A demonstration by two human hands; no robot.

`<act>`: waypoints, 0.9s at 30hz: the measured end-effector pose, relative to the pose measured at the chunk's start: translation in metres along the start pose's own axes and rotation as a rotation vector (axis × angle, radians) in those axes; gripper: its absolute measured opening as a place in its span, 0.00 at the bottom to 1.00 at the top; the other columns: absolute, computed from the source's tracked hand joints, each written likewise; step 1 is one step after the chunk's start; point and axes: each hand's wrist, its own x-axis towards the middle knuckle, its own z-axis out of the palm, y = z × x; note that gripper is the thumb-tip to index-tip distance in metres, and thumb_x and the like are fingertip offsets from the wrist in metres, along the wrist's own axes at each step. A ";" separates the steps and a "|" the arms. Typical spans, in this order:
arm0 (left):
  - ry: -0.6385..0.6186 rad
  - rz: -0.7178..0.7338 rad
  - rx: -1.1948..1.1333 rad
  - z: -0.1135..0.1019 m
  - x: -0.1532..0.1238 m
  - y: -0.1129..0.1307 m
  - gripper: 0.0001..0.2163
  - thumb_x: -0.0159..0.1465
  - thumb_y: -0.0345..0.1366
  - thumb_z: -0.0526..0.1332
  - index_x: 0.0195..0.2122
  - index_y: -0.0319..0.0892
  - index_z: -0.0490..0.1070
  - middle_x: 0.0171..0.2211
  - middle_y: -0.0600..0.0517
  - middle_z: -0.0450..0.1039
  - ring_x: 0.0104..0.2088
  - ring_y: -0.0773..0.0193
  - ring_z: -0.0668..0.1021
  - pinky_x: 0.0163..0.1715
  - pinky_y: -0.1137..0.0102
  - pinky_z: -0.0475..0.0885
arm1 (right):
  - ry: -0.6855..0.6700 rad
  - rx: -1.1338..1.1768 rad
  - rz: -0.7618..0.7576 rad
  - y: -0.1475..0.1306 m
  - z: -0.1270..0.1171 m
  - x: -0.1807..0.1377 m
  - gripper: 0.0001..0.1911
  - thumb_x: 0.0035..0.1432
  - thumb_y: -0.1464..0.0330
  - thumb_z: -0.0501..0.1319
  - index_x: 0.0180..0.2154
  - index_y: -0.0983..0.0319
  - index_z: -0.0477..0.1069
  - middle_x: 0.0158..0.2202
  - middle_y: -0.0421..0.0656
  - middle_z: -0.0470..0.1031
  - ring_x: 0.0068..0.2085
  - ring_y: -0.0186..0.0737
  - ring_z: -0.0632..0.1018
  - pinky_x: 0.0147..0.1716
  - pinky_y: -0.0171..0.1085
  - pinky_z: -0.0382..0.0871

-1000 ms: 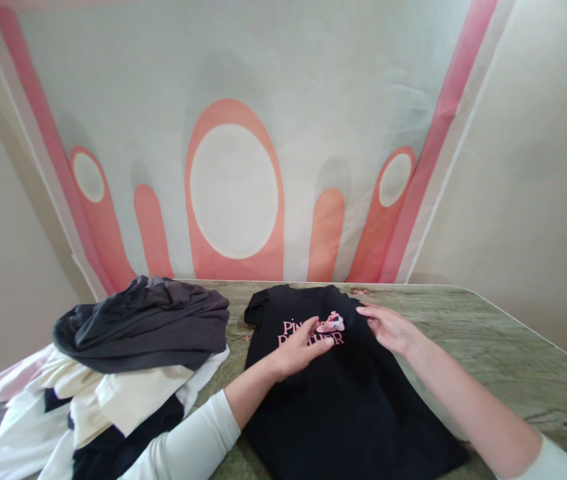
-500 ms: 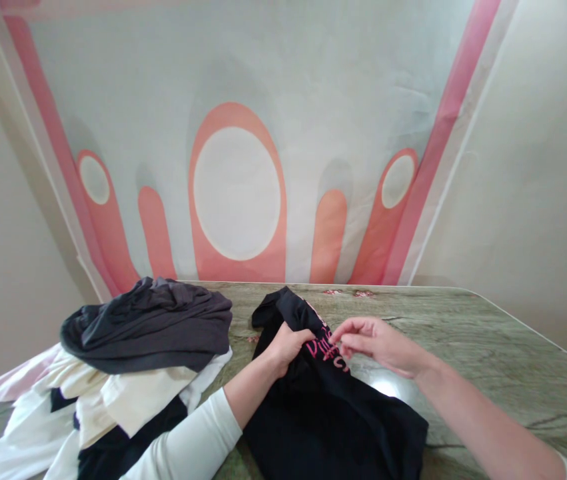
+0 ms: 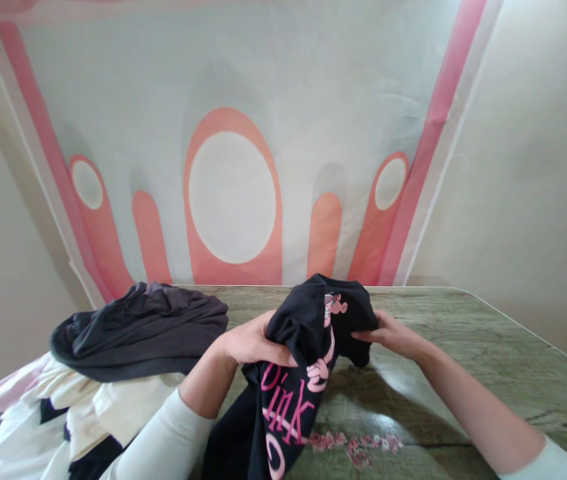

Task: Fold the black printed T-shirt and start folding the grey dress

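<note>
A black T-shirt point(image 3: 283, 407) with pink lettering and a pink cartoon figure hangs bunched between my two hands above the green marbled table point(image 3: 488, 360). My left hand point(image 3: 248, 341) is closed on the shirt's upper left part. My right hand point(image 3: 388, 333) grips the shirt's upper right part, fingers pinched into the cloth. The shirt's lower part drapes down toward me over the table's near side.
A heap of clothes lies at the left: a dark grey garment point(image 3: 138, 327) on top of cream and white pieces point(image 3: 78, 413). A wall hanging point(image 3: 233, 193) with pink and orange shapes stands behind the table. Pink specks point(image 3: 358, 445) mark the tabletop near me.
The shirt lay flat on the table a second ago with my hands on its print. Both hands have gathered it and lifted it off the surface, bunched up.
</note>
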 end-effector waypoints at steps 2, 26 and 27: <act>0.149 -0.001 0.031 -0.014 -0.002 0.002 0.18 0.50 0.34 0.67 0.42 0.36 0.70 0.37 0.49 0.75 0.37 0.59 0.76 0.40 0.68 0.70 | 0.053 0.068 -0.004 -0.010 -0.010 -0.005 0.19 0.44 0.63 0.67 0.40 0.62 0.72 0.38 0.42 0.77 0.41 0.46 0.75 0.44 0.46 0.68; 0.700 0.235 -0.257 -0.044 0.013 -0.018 0.12 0.52 0.36 0.66 0.36 0.41 0.68 0.35 0.53 0.75 0.34 0.64 0.77 0.37 0.70 0.71 | 0.534 0.502 -0.148 -0.051 -0.072 -0.037 0.24 0.48 0.69 0.64 0.50 0.53 0.67 0.41 0.38 0.77 0.39 0.39 0.78 0.39 0.36 0.74; 0.719 0.194 -0.228 -0.055 0.020 -0.039 0.13 0.51 0.37 0.66 0.35 0.40 0.68 0.34 0.52 0.75 0.33 0.64 0.77 0.38 0.69 0.71 | 0.530 0.499 -0.081 -0.040 -0.073 -0.025 0.25 0.48 0.70 0.64 0.49 0.55 0.67 0.41 0.40 0.77 0.39 0.40 0.78 0.39 0.37 0.74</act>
